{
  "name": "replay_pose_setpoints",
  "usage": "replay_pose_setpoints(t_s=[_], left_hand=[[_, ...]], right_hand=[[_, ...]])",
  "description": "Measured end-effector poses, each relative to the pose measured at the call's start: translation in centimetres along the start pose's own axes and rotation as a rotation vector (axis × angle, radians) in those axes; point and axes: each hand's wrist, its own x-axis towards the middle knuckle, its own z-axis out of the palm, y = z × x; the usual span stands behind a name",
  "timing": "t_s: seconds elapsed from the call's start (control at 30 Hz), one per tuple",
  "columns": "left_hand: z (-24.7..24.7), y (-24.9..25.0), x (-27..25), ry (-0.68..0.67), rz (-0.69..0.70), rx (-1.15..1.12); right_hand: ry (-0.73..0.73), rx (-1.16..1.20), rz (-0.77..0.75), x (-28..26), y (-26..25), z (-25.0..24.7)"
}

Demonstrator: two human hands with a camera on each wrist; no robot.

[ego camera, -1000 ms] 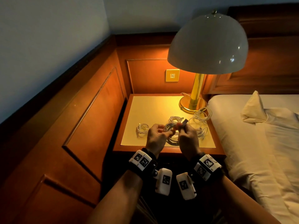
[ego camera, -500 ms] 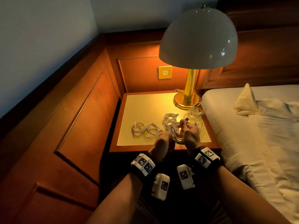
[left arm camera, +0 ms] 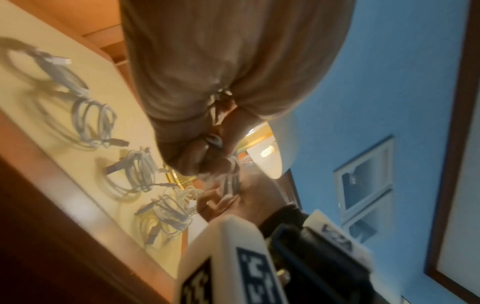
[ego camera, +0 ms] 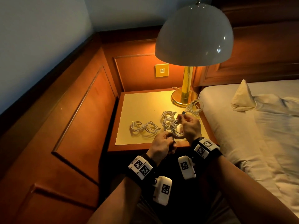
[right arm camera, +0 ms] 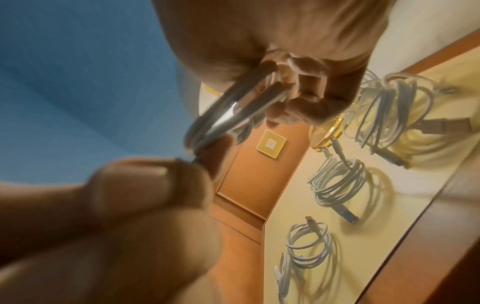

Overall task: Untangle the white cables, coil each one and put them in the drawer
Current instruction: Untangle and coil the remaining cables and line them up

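Observation:
Both hands work one white cable coil (ego camera: 176, 132) above the nightstand's front edge. My right hand (ego camera: 181, 120) holds the loops, and a plug end (ego camera: 183, 113) sticks up from its fingers. My left hand (ego camera: 171, 140), lower and nearer me, pinches the coil's lower part. In the right wrist view the right hand's fingers (right arm camera: 301, 96) curl round the loops (right arm camera: 233, 111). Several coiled cables (ego camera: 136, 126) (ego camera: 151, 127) (ego camera: 168, 114) lie on the tabletop. A looser white cable (ego camera: 194, 107) lies by the lamp base. No drawer is in view.
A brass lamp (ego camera: 186, 88) with a wide white shade stands at the nightstand's (ego camera: 129, 139) back right, above the hands. Wood panelling closes the left and back. A bed with white sheets (ego camera: 242, 135) and a pillow lies to the right.
Both hands have drawn back from the middle of the tabletop toward its front edge with the cable. The left hand has sunk below the right, and a second coil shows at the left.

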Motion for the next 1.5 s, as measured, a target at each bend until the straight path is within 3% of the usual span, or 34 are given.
replay_pose_setpoints(t_s=[0.13,0.27,0.37,0.47,0.6,0.7,0.77,0.83,0.87,0.93,1.0,1.13,1.3,1.4,1.5], left_hand=[[-0.2,1.0,-0.1,0.018,0.001,0.195],[-1.2,1.5,-1.4,-0.069,-0.004,0.257],[-3.4,1.7,-1.7,-0.121,-0.023,0.237],[-5.2,1.5,-1.8,-0.121,-0.027,0.249],[-4.6,0.4,-1.2,0.029,0.019,0.261],[-3.2,-0.1,-0.3,0.176,0.066,0.223],[-2.6,-0.2,0.1,0.286,0.127,0.229],[-2.6,0.1,0.7,0.367,0.174,0.238],[-2.9,0.3,1.1,0.397,0.174,0.237],[-4.0,0.9,1.9,0.428,0.117,0.2],[-5.5,1.7,2.7,0.388,0.028,0.099],[-7.7,2.9,5.1,0.267,-0.058,0.104],[-9.9,4.1,11.1,0.375,-0.039,0.293],[-12.0,4.4,15.4,0.42,-0.101,0.375],[-13.9,4.2,19.6,0.386,-0.213,0.491]], right_hand=[[-0.033,0.049,0.119,0.6,0.4,-0.4],[-0.05,0.098,0.164,0.1,-0.2,-0.4],[-0.143,0.11,0.145,-0.8,-0.4,-0.1],[-0.222,0.03,0.007,-1.5,-0.8,0.4],[-0.137,-0.256,-0.251,-1.7,-1.1,1.3],[-0.037,-0.417,-0.336,-1.8,-1.3,2.0],[-0.027,-0.396,-0.344,-1.5,-1.0,2.4],[-0.081,-0.222,-0.22,-1.0,-0.9,2.6],[-0.125,-0.081,-0.088,-0.6,-1.0,2.5],[-0.251,0.209,0.24,0.0,-1.6,1.9],[-0.387,0.341,0.421,0.7,-2.0,1.1],[-0.491,0.218,0.31,3.0,-2.0,0.5],[-0.455,-0.149,0.08,7.8,-1.4,0.1],[-0.185,-0.395,-0.046,12.4,0.0,-1.5],[0.097,-0.566,-0.008,17.0,1.5,-3.7]])
